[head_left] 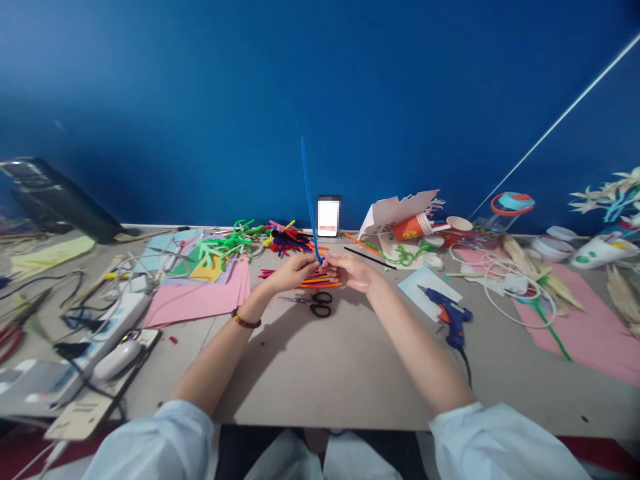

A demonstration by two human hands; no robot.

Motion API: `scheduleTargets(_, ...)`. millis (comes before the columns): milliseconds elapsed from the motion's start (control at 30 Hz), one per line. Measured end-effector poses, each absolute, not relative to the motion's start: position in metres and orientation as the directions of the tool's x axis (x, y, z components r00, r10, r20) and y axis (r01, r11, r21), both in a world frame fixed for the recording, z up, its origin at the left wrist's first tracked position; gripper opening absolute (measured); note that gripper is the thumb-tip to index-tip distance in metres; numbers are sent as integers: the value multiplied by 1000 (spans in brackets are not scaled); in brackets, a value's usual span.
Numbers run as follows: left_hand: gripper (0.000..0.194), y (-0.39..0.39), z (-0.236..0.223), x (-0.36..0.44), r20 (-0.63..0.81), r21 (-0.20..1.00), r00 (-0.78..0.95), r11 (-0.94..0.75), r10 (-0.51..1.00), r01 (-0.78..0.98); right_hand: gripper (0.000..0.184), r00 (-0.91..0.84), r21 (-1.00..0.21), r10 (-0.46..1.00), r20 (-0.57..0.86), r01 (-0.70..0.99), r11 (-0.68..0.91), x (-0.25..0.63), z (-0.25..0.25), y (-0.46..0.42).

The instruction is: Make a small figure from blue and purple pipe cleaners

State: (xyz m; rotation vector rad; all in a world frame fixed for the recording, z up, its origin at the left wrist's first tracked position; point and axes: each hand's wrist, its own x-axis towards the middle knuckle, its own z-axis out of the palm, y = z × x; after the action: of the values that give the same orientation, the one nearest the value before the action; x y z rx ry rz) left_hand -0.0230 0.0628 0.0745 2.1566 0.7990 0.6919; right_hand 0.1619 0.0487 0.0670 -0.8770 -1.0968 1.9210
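Note:
Blue pipe cleaners rise upright from between my two hands, their lower ends bent together at my fingertips. My left hand pinches them from the left side. From the right, my right hand closes its fingers on the same bent end. Beneath the hands lie several red, orange and purple pipe cleaners, partly covered by my fingers. Black-handled scissors rest on the table just in front of them.
A phone stands against the blue wall. Green pipe cleaners and pink paper lie left. A blue glue gun with a cord lies right, near paper cups. A power strip is at far left.

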Motion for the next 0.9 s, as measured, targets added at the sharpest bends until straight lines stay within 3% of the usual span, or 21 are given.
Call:
scheduleTargets(467,28,61,79,-25,223,733,675,-578,703,360,33,-660,-855,732,-170,-270,-442,167,59,50)
scheduleTargets(900,26,64,74,-25,231,718,668,-587,708,374,28,-612,-880,790,-35,-356,-314,159,53,50)
